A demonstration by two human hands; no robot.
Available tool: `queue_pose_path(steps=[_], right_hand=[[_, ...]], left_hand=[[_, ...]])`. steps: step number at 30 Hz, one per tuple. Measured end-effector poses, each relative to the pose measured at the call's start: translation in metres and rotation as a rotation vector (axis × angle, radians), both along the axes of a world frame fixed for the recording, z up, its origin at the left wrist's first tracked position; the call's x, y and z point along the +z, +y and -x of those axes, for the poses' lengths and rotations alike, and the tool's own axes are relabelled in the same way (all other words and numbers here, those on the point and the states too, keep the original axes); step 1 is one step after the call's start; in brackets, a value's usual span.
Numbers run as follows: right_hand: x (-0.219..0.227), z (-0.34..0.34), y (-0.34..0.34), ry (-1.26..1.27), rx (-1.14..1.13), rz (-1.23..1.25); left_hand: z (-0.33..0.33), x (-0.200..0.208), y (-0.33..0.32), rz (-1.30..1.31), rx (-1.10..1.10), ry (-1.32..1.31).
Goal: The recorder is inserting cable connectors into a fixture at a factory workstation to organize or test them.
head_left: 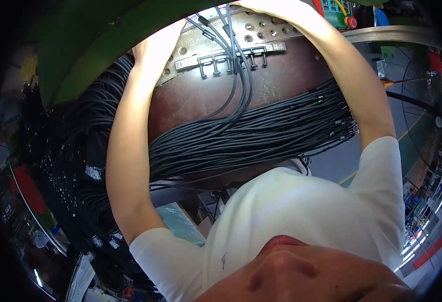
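Note:
My left hand [161, 41] reaches to the far side of the work surface, beside the left end of a perforated metal plate [241, 31]. A dark green edge covers its fingers. My right hand [261, 5] is at the top edge of the picture, over the plate's far side, with its fingers mostly cut off. Several black cables [226, 35] with small dark sleeves run up between the hands. They pass through a black pronged holder [233, 59] on a metal bar. What either hand holds, if anything, is hidden.
A thick bundle of black cables [231, 136] lies across the brown tabletop [180, 103] in front of me. More cables [55, 166] hang at the left. A dark green machine cover [105, 45] spans the top left. At the far right are a red button [351, 22] and a fan [432, 116].

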State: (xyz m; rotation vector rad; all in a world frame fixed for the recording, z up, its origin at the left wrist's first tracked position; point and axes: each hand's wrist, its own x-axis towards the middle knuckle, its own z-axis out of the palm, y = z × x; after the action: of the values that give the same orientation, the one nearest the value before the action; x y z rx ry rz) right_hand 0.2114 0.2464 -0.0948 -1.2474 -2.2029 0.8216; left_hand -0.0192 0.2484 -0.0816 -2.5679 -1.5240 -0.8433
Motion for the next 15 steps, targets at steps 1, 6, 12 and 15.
queue_pose_path(steps=[1,6,12,15], right_hand=[[0.000,-0.001,0.001,-0.002,-0.003,-0.001],[-0.003,-0.005,0.005,0.000,-0.018,0.011],[-0.009,-0.012,0.010,-0.011,-0.051,0.028],[-0.011,-0.014,0.008,-0.019,-0.067,0.040]], left_hand=[[-0.001,0.000,0.000,-0.005,0.002,0.004],[0.000,-0.002,-0.005,-0.021,-0.002,-0.112],[0.002,0.002,-0.004,-0.051,-0.040,0.122],[-0.005,0.002,-0.007,-0.100,-0.036,0.113]])
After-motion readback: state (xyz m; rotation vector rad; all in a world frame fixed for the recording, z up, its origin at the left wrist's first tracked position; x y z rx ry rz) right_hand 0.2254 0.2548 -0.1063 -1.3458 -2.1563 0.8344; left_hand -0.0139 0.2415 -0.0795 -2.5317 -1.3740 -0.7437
